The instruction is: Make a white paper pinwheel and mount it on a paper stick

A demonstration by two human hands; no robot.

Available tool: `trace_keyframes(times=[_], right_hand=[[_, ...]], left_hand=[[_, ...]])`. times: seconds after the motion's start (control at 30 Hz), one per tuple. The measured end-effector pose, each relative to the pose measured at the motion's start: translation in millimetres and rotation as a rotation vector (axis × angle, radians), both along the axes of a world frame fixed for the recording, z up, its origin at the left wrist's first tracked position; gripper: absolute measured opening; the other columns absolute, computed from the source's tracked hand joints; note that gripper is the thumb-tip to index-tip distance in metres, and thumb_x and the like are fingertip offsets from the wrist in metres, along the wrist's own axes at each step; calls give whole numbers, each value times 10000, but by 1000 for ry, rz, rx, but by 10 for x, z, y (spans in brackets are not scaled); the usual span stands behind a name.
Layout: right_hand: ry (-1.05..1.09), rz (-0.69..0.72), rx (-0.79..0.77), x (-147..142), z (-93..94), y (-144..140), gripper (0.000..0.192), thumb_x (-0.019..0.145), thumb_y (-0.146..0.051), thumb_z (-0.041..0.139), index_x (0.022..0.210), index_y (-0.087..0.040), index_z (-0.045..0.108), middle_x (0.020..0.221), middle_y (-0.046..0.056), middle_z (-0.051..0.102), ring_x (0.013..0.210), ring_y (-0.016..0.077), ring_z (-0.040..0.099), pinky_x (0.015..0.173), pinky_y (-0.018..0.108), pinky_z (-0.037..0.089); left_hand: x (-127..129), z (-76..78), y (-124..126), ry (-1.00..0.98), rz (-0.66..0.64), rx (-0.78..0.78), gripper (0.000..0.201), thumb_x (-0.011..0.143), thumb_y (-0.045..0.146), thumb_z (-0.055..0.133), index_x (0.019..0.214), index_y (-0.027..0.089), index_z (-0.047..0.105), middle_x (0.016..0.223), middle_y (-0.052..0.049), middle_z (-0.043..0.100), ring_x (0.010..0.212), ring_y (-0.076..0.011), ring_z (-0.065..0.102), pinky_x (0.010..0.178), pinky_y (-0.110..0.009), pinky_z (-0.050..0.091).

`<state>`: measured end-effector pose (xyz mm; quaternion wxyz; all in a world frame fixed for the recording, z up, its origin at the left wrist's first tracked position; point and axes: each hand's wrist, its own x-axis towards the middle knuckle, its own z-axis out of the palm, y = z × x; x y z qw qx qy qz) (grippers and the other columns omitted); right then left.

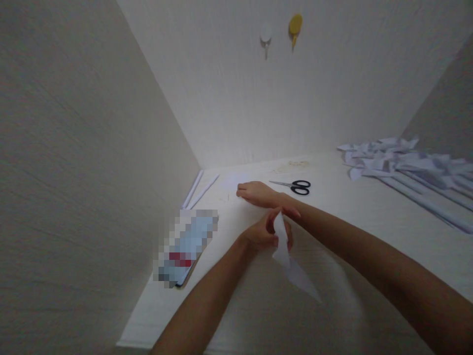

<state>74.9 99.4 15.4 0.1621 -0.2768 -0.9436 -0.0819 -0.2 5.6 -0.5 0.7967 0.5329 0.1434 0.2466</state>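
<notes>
My left hand (pixel 264 231) is closed around a folded white paper piece (pixel 283 244), whose pointed end hangs down to the right. My right hand (pixel 254 193) reaches across to the left beyond it, with the right forearm passing behind the left hand. The fingers of the right hand are pressed together low over the table, and whatever lies between them is hidden. A faint bluish-white patch (pixel 235 178) shows on the table just behind those fingers. Scissors (pixel 293 186) with black handles lie behind the right wrist, blades pointing left.
Rolled white paper sticks (pixel 202 191) lie along the left wall. A pixelated flat phone-like object (pixel 190 246) is nearer on the left. Many folded paper pieces on rolled sticks (pixel 406 162) are heaped at right. White (pixel 265 34) and yellow (pixel 295 24) hooks hang on the back wall.
</notes>
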Motion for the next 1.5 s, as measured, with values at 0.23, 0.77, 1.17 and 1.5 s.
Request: trace_keyframes(times=[0.23, 0.77, 1.17, 1.5], right_hand=[[-131, 75, 37, -431, -23, 238, 217, 834, -111, 363, 888, -120, 572, 926, 91, 612, 801, 154, 539, 645, 252, 382], [-371, 208, 70, -65, 155, -64, 164, 777, -84, 447, 733, -146, 592, 751, 64, 637, 702, 159, 560, 595, 279, 354], [1081, -354, -414, 879, -25, -587, 61, 653, -177, 573, 684, -142, 612, 609, 15, 622, 566, 133, 574, 539, 253, 452], [1392, -455, -276, 1048, -113, -1169, 158, 743, -249, 543, 829, -192, 663, 787, 45, 654, 717, 159, 599, 691, 329, 479]], left_hand=[[-21, -20, 57, -221, -198, 18, 639, 421, 355, 760, 969, 195, 473, 483, 13, 552, 388, -151, 520, 402, -243, 407], [-33, -28, 55, 26, -85, 0, 818, 237, 456, 775, 960, 216, 477, 493, 3, 568, 382, -141, 499, 368, -231, 347], [58, 55, 23, -85, 277, -56, 684, 349, 273, 780, 986, 178, 548, 570, 8, 564, 473, -117, 525, 468, -224, 401], [53, 45, 320, -42, 1036, -11, 591, 473, 155, 688, 1021, 175, 467, 510, 90, 512, 457, -61, 484, 452, -171, 350]])
